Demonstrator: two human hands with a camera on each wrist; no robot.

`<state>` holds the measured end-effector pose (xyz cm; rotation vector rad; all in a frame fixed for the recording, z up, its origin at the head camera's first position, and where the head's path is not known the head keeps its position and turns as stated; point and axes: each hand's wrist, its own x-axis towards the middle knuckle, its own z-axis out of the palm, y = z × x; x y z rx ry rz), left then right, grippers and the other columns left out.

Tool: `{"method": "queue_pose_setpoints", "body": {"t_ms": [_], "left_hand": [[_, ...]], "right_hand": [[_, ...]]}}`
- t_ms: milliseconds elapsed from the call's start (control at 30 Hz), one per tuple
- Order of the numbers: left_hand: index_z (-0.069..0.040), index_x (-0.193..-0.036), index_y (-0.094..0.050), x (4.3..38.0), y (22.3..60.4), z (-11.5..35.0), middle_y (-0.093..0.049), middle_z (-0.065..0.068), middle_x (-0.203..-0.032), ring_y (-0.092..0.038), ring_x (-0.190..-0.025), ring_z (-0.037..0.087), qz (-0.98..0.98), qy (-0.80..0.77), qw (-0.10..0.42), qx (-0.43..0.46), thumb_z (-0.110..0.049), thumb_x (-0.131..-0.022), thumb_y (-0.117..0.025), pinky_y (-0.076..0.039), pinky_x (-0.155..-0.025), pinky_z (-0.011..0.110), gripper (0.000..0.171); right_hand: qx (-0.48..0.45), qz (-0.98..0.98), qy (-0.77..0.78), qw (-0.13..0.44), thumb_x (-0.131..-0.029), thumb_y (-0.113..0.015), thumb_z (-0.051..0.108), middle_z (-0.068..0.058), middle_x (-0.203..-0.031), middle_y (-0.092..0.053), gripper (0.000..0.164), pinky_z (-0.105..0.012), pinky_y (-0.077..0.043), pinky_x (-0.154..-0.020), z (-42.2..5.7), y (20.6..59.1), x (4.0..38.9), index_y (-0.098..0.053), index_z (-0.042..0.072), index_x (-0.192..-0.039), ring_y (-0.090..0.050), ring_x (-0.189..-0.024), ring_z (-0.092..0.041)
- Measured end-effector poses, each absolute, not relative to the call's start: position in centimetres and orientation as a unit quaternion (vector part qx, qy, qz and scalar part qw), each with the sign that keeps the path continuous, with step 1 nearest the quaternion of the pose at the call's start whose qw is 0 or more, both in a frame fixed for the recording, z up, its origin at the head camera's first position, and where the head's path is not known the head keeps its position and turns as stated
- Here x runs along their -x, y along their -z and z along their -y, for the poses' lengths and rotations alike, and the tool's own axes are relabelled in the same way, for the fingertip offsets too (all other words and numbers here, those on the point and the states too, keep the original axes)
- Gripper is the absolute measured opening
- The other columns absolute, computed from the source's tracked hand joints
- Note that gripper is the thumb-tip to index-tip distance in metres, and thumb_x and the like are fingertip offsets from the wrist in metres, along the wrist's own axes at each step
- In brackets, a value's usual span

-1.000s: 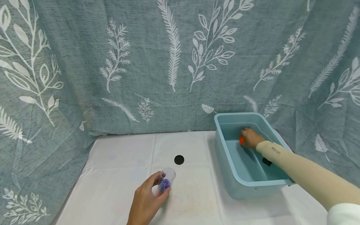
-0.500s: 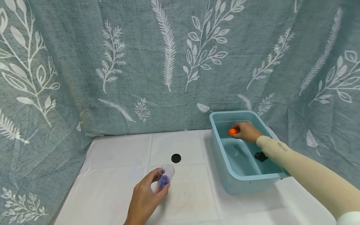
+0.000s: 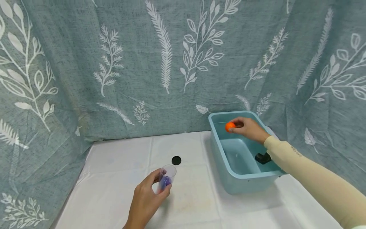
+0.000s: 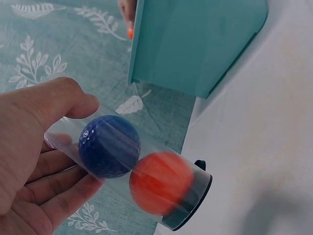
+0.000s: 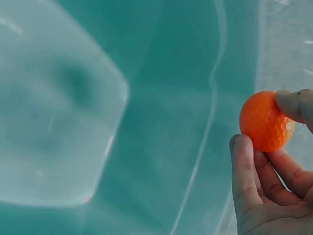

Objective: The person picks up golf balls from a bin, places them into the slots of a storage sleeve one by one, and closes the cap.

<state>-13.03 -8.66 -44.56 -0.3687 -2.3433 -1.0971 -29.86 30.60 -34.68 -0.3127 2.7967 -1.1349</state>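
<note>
My left hand (image 3: pixel 150 194) grips a clear plastic tube (image 3: pixel 168 171) near its top, over the white table. Inside it, the left wrist view shows a dark blue golf ball (image 4: pixel 109 146) above a red-orange ball (image 4: pixel 162 183), with a black cap (image 4: pixel 188 208) closing the lower end. Between thumb and fingertips my right hand (image 3: pixel 250 128) pinches an orange golf ball (image 3: pixel 230 127), held over the blue bin (image 3: pixel 221 149) near its far left part. The right wrist view has the same orange ball at the right, with dimples and a small mark on it.
A black disc (image 3: pixel 176 160) lies flat on the white tablecloth (image 3: pixel 120 178), just beyond the tube. In the bin, a black object (image 3: pixel 261 158) sits partly behind the right forearm. A grey-green leaf-patterned curtain (image 3: pixel 128 63) hangs behind and beside the table.
My right hand has lifted the orange golf ball up from inside the bin and moved it left. The left hand still holds the tube in about the same place. The head view has shifted slightly.
</note>
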Motion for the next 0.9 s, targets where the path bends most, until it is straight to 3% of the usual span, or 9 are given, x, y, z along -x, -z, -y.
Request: {"method": "queue_pose_setpoints", "body": {"t_ms": [167, 433, 700, 900], "left_hand": [[-0.008, -0.121, -0.067, 12.9, 44.3, 8.8, -0.074, -0.001, -0.107, -0.072, -0.095, 0.012, 0.866, 0.409, 0.257, 0.131, -0.013, -0.073, -0.090, -0.058, -0.083, 0.041, 0.053], [-0.007, -0.122, -0.067, 12.7, 43.9, 8.8, -0.074, 0.000, -0.109, -0.072, -0.097, 0.012, 0.867, 0.415, 0.243, 0.131, -0.015, -0.075, -0.090, -0.059, -0.083, 0.039, 0.053], [-0.008, -0.125, -0.066, 12.6, 43.2, 8.8, -0.073, -0.001, -0.114, -0.070, -0.101, 0.014, 0.878, 0.419, 0.209, 0.102, -0.018, -0.078, -0.087, -0.057, -0.086, 0.042, 0.053], [-0.008, -0.124, -0.066, 12.6, 43.0, 8.6, -0.073, -0.003, -0.111, -0.070, -0.099, 0.011, 0.872, 0.429, 0.208, 0.112, -0.016, -0.077, -0.088, -0.058, -0.086, 0.040, 0.052]], "right_hand": [[0.112, -0.899, 0.420, 0.053, -0.095, -0.071, 0.040, -0.013, -0.130, -0.063, 0.054, -0.049, -0.051, -0.099, -29.6, 33.3, 28.9, -0.059, 0.007, -0.136, -0.061, -0.116, -0.030], [0.129, -0.861, 0.490, 0.032, -0.094, -0.071, 0.042, -0.010, -0.130, -0.064, 0.055, -0.047, -0.048, -0.102, -27.5, 31.8, 26.7, -0.058, 0.010, -0.137, -0.060, -0.118, -0.025], [0.175, -0.792, 0.583, 0.045, -0.094, -0.073, 0.033, -0.010, -0.129, -0.064, 0.050, -0.050, -0.043, -0.107, -23.4, 30.6, 25.1, -0.058, 0.009, -0.136, -0.060, -0.118, -0.030], [0.205, -0.749, 0.629, 0.048, -0.096, -0.072, 0.028, -0.011, -0.130, -0.062, 0.046, -0.036, -0.050, -0.101, -20.2, 30.8, 24.0, -0.059, 0.010, -0.136, -0.060, -0.118, -0.030]]}}
